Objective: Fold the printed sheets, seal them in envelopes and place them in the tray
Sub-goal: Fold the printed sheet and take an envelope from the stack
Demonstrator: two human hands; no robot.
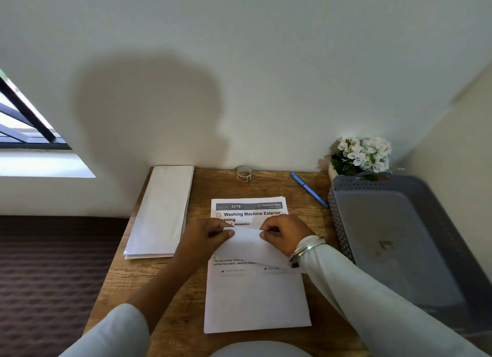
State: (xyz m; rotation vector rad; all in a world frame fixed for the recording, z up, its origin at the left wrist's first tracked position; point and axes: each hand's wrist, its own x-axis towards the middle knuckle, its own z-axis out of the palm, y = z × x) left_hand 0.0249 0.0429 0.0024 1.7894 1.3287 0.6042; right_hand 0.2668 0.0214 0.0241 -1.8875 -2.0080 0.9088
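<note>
A stack of printed sheets [255,298] lies in the middle of the wooden desk [165,284], its heading reading "Washing Machine Exterior Cleaning". Above the stack both hands hold a folded white sheet [247,246]. My left hand [206,236] pinches its upper left corner. My right hand [283,235] pinches its upper right corner. A pile of white envelopes [159,212] lies at the desk's left side. The grey perforated tray [343,223] stands at the right, with nothing visible inside.
A small roll of tape [243,173] sits at the back of the desk by the wall. A blue pen [308,189] lies near the tray's far corner. A pot of white flowers [360,155] stands behind the tray. A window is at the far left.
</note>
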